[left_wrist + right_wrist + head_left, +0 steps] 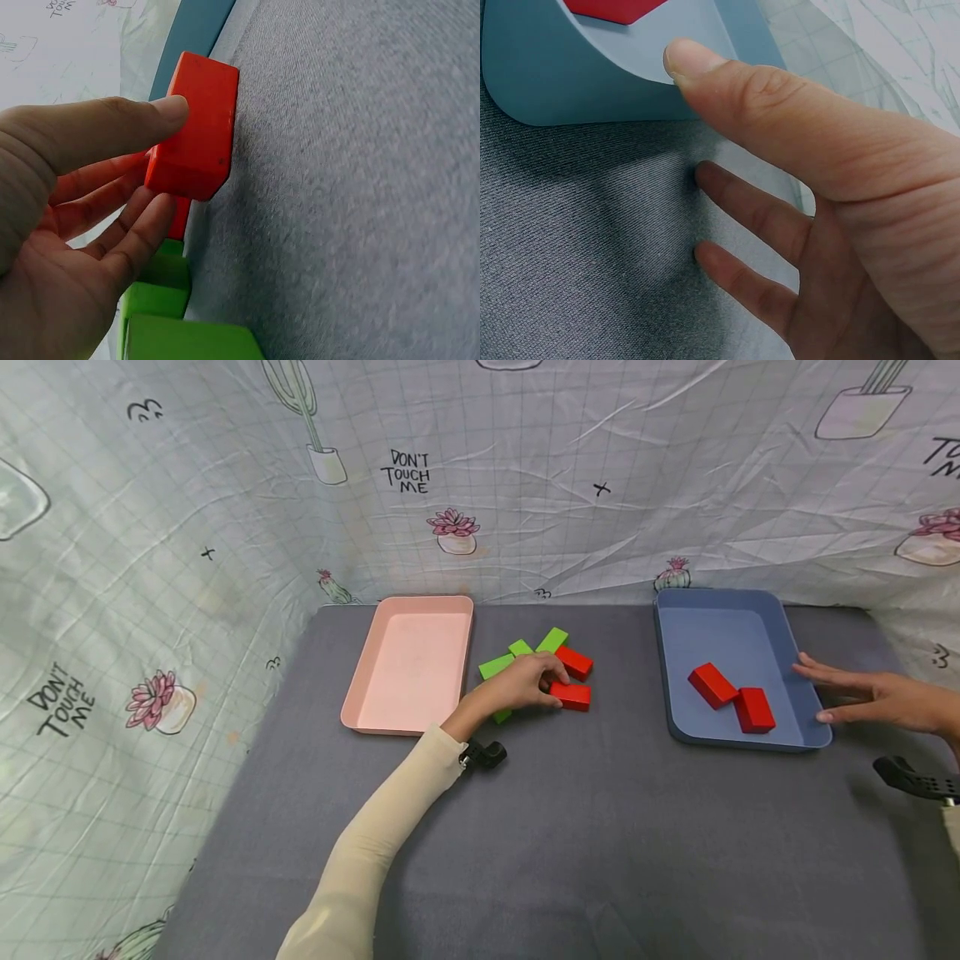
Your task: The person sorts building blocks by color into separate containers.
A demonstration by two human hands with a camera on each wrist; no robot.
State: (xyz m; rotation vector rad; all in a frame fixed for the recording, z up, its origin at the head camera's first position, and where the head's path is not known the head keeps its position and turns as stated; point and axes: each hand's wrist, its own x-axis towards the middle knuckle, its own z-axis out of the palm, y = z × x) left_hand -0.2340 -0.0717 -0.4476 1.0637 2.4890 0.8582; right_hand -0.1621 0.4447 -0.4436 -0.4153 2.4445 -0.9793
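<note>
My left hand point(521, 683) pinches a red block point(573, 697) at its left end. In the left wrist view the thumb lies on one face of that block point(199, 120), with fingers at its other side. A second red block point(576, 663) lies just behind it, and several green blocks point(552, 640) are clustered around and partly under the hand. At the right, my right hand point(877, 693) has its fingers extended at the right rim of the blue tray point(720, 618). Two red blocks point(712, 685) lie inside that tray.
A pink tray point(416, 660) sits left of the green blocks. Grey cloth point(585, 827) covers the table. A patterned fabric sheet point(540, 527) hangs behind and at the left. Dark wrist mounts point(486, 754) stick out near both hands.
</note>
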